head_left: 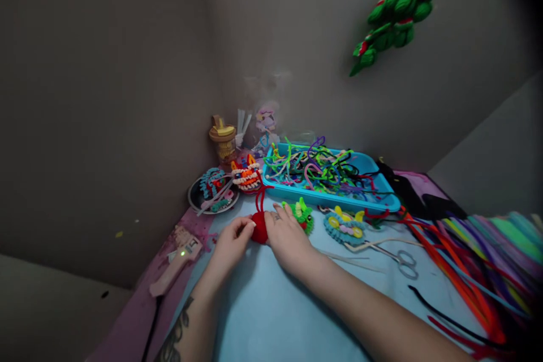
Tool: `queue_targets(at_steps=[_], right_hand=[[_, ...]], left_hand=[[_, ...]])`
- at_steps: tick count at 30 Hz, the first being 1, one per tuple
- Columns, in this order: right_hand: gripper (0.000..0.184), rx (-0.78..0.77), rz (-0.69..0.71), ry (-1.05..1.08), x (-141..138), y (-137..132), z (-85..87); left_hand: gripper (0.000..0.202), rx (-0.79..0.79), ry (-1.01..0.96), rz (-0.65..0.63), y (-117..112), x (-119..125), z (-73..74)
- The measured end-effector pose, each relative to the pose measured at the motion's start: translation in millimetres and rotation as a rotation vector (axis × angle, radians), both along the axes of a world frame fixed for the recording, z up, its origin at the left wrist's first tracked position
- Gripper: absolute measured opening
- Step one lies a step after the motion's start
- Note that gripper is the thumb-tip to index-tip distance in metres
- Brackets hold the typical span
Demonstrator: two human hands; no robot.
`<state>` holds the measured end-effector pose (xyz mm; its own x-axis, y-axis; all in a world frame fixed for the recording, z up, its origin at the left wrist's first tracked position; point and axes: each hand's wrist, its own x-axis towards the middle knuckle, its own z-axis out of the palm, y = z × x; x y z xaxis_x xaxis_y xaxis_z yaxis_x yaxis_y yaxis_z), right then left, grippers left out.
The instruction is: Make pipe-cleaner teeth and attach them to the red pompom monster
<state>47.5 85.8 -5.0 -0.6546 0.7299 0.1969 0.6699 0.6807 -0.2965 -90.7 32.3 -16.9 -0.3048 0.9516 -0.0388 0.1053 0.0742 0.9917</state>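
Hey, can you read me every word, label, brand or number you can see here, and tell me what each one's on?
No text can be read.
Pale corded tool: a small dark mark near its green light, too small and blurred to read.
Left forearm tattoo: dark shapes; I can't tell whether they include lettering.
Right hand: a small dark mark on a finger, too blurred to make out.

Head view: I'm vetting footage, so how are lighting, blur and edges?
In the head view, dim light leaves the grey walls murky; that head view fades to black at its top right corner; at far right of the head view, the multicoloured fuzzy strips look smeared; mid head view, the red fuzzy piece shows little texture.
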Motion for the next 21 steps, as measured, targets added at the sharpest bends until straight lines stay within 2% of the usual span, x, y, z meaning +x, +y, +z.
queue_targets(at_steps=[3,6,9,12,16,18,21], right_hand=[[0.042,-0.021,0.030,0.051,2.9,-0.5,0.9],[0.047,-0.136,0.067,0.352,7.6,-1.9,-1.0],[0.043,-0.376,0.062,0.818,11.5,-3.8,-4.0],[0.052,-0.715,-0.001,1.204,18.1,-6.9,-2.2],[0.073,-0.886,-0.160,1.542,35.7,-12.8,12.7],[0.070,-0.977,-0.182,1.609,45.9,-15.7,22.9],[0.047,-1.040,-0.137,1.665,58.4,-18.4,37.2]], left_hand=[[0.030,-0.020,-0.127,0.023,-2.2,-3.3,3.9],[0.031,-0.011,-0.243,0.034,-5.4,-4.5,11.9],[0.031,0.036,-0.337,0.031,-8.8,0.7,20.0],[0.028,0.072,-0.405,0.014,-10.7,13.5,23.9],[0.025,0.163,-0.385,-0.067,-11.9,40.0,28.0],[0.020,0.201,-0.343,-0.067,-12.8,55.8,32.9],[0.020,0.260,-0.231,-0.033,-12.7,80.3,43.5]])
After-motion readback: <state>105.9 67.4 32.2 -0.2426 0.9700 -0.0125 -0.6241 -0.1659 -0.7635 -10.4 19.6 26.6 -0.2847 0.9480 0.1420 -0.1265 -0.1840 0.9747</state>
